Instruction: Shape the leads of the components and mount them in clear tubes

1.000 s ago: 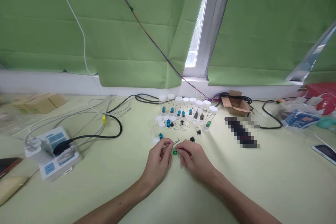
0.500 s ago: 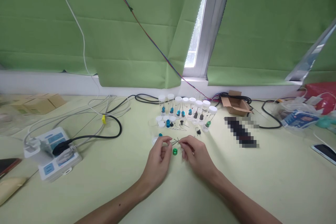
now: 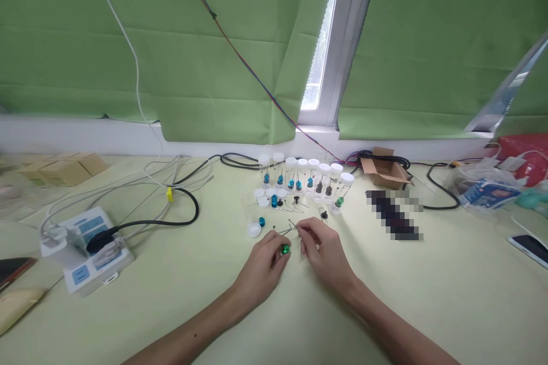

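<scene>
A small round green part (image 3: 285, 248) with a hole sits between the thumb and fingers of my left hand (image 3: 264, 262), low over the table. My right hand (image 3: 322, 246) pinches a thin metal rod (image 3: 292, 223), its tip pointing up and left. Just beyond my left fingertips, more thin metal pins (image 3: 284, 231) lie on the table. Ahead and left are a small blue part (image 3: 262, 221) and a white cap (image 3: 254, 230). Past my right hand lies a black part with a bent rod (image 3: 324, 214). My fingers hide some of what they hold.
Clear tubes with white caps (image 3: 302, 164) stand in a row at the back, blue, dark and green parts inside. A cardboard box (image 3: 384, 172) stands behind right. A power strip (image 3: 96, 256) with cables is at left, a phone (image 3: 530, 248) at far right.
My left hand has moved nearer and slightly right, closing on the green part that lay on the table. The blue part and white cap are uncovered. My right hand has shifted slightly.
</scene>
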`<state>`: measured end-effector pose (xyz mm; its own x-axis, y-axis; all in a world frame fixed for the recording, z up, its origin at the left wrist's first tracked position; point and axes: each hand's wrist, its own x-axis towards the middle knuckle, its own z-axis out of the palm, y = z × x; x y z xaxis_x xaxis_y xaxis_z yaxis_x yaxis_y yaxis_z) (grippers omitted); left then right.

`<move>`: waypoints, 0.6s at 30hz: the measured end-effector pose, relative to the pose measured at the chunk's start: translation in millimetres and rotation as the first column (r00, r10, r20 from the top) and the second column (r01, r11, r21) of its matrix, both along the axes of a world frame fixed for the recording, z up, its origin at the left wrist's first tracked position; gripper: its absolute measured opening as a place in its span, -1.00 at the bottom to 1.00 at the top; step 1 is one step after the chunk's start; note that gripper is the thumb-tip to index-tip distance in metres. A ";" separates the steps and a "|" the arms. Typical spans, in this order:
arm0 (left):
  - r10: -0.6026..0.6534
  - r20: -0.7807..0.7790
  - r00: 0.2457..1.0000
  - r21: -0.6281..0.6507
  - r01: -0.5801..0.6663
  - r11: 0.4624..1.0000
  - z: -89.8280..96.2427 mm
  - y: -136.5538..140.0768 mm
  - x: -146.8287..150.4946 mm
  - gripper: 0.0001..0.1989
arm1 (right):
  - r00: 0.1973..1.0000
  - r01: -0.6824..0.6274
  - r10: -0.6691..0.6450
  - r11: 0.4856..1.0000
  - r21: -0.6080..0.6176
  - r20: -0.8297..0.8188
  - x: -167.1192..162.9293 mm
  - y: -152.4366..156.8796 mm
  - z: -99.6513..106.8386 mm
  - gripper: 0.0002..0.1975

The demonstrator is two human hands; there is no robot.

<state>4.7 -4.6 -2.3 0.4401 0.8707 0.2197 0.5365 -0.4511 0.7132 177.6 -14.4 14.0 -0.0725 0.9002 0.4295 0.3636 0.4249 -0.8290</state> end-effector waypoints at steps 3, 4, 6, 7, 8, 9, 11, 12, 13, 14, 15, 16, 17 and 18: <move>0.002 0.028 1.000 0.011 -0.003 1.000 1.3 -0.1 -0.1 -0.82 | 1.000 -0.006 0.006 1.000 0.000 0.006 -0.4 -0.2 0.2 -0.83; 0.010 0.052 0.999 0.007 -0.010 1.000 1.5 0.1 -0.2 -0.82 | 1.000 -0.010 0.010 1.000 -0.001 0.006 -0.4 -0.1 -0.2 -0.83; 0.044 0.116 0.992 -0.019 -0.043 0.999 1.3 1.0 -0.3 -0.83 | 1.000 -0.017 0.017 1.000 0.000 0.009 -0.1 0.4 -1.2 -0.83; 0.073 0.150 0.986 -0.040 -0.067 0.997 1.0 1.5 -0.4 -0.84 | 1.000 -0.019 0.019 1.000 0.002 0.014 0.1 0.7 -1.8 -0.83; 0.106 0.180 0.978 -0.064 -0.096 0.993 0.7 2.0 -0.4 -0.85 | 1.000 -0.021 0.021 1.000 0.003 0.020 0.3 1.0 -2.3 -0.83; 0.143 0.207 0.968 -0.089 -0.127 0.988 0.3 2.5 -0.4 -0.86 | 0.999 -0.021 0.021 1.000 0.003 0.026 0.5 1.2 -2.6 -0.83; 0.205 0.254 0.945 -0.148 -0.172 0.974 -0.1 2.8 -0.1 -0.86 | 0.999 -0.020 0.020 1.000 -0.001 0.038 0.7 1.4 -2.8 -0.83; 0.226 0.282 0.932 -0.177 -0.182 0.967 -0.2 2.7 0.2 -0.85 | 0.999 -0.020 0.020 1.000 -0.004 0.043 0.7 1.3 -2.6 -0.83; 0.240 0.312 0.919 -0.201 -0.183 0.962 -0.1 2.5 0.4 -0.84 | 0.999 -0.022 0.023 1.000 -0.006 0.049 0.6 1.2 -2.4 -0.83; 0.247 0.343 0.906 -0.219 -0.178 0.959 0.1 2.2 0.7 -0.83 | 0.998 -0.027 0.028 1.000 -0.006 0.055 0.4 1.0 -2.2 -0.83; 0.248 0.371 0.895 -0.227 -0.172 0.959 0.3 1.8 0.9 -0.83 | 0.997 -0.036 0.036 0.999 -0.006 0.063 0.3 0.8 -2.2 -0.84; 0.246 0.391 0.887 -0.226 -0.167 0.960 0.5 1.5 1.1 -0.83 | 0.996 -0.047 0.047 0.999 -0.002 0.074 0.1 0.6 -2.2 -0.83; 0.243 0.402 0.883 -0.220 -0.164 0.962 0.7 1.3 1.1 -0.84 | 0.994 -0.061 0.061 0.998 0.001 0.088 0.0 0.4 -2.3 -0.83; 0.240 0.407 0.881 -0.213 -0.164 0.963 0.7 1.2 1.1 -0.84 | 0.992 -0.077 0.076 0.997 0.003 0.100 -0.1 0.2 -2.5 -0.83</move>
